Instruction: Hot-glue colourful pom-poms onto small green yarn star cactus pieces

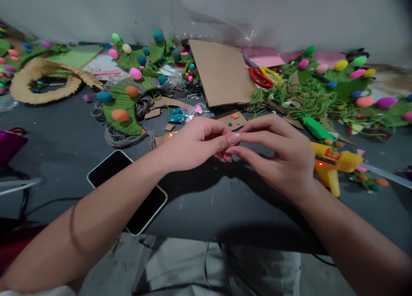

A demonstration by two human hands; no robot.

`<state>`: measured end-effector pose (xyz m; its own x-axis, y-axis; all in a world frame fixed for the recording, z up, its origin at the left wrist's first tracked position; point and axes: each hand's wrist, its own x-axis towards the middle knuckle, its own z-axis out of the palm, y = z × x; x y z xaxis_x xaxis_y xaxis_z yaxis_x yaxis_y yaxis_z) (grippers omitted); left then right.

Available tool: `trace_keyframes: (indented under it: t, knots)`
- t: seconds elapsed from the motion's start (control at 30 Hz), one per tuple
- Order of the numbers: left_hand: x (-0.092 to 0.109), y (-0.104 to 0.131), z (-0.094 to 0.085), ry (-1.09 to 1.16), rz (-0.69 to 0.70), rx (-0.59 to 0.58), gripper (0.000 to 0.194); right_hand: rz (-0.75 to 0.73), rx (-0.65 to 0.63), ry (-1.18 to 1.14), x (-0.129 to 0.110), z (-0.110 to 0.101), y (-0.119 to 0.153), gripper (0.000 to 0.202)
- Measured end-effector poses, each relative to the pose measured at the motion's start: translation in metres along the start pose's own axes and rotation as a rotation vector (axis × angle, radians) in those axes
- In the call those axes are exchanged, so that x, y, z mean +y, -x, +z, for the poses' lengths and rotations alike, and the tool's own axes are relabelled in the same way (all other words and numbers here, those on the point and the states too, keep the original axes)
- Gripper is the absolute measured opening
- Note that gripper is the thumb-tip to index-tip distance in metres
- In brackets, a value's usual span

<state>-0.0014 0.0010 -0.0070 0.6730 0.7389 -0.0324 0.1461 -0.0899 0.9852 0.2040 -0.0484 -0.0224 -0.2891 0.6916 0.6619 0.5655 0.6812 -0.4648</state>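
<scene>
My left hand (202, 142) and my right hand (280, 152) meet at the fingertips above the dark table (196, 206). Both hands are closed in a pinch, and whatever lies between the fingers is too small or hidden to name. Beneath my left forearm lies a phone (146, 212) with a dark screen. A yellow glue gun (328, 161) with a lit red light is just right of my right hand. Behind the hands are a small cardboard piece (229, 119) with tiny coloured bits and a blue packet (176, 115).
A cardboard sheet (222, 75) stands behind, beside red-handled scissors (260, 78). Green yarn (307, 94) spreads at the right. Green wrapped pieces with coloured balls (124, 105) and a tan ring (45, 96) lie at the left.
</scene>
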Motion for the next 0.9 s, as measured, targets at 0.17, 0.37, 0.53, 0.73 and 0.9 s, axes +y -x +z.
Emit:
trace_keyframes:
  t: [0.17,0.37,0.53,0.73,0.9]
  knots:
    - [0.012,0.006,-0.004,-0.139,0.044,-0.045,0.044,-0.026,-0.008,0.042,-0.002,-0.002,-0.001,0.015]
    - [0.038,0.023,0.008,-0.722,0.029,0.046,0.041,-0.047,-0.016,0.035,0.002,-0.004,0.0,0.016]
    - [0.036,0.012,0.028,-0.987,-0.044,0.059,0.052,-0.021,-0.075,0.027,0.01,-0.002,0.002,0.015]
    - [0.013,-0.01,0.037,-0.987,-0.133,0.092,0.063,0.065,-0.095,0.118,0.021,-0.003,0.003,0.016]
    - [0.007,-0.008,0.033,-1.066,0.017,0.25,0.059,0.08,-0.099,0.198,0.018,-0.007,0.001,0.012]
